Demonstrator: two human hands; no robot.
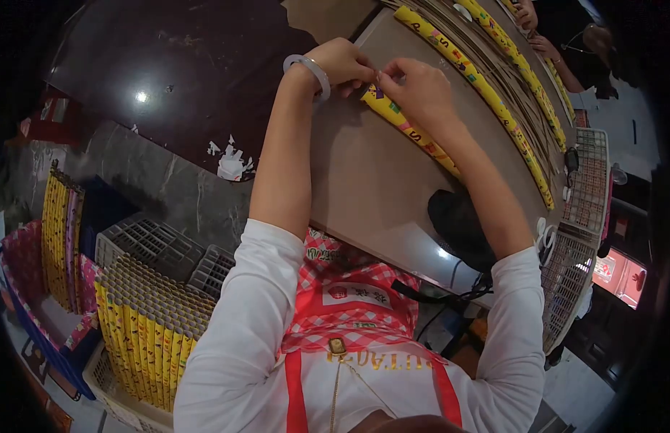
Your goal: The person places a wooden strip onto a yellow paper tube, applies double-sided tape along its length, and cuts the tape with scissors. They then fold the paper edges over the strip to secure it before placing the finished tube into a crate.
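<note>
A yellow printed paper tube (414, 135) lies slantwise on the brown tabletop (356, 169), its far end between my two hands. My left hand (342, 66), with a pale bangle at the wrist, is closed in a pinch at that end. Pinched fingers of my right hand (419, 88) meet the left fingertips there, and the right wrist passes over the tube. Exactly what the fingertips grip at the tube's end is partly hidden. Farther right, another yellow tube (479, 86) lies apart from my hands.
Thin brown strips (504, 94) lie between the yellow tubes. A co-worker's hand (544, 47) is at the upper right. White wire baskets (584, 187) flank the table. Torn white scraps (234, 166) lie at left. Upright yellow tubes (144, 339) fill a crate; a blue bin (36, 310) stands beside it.
</note>
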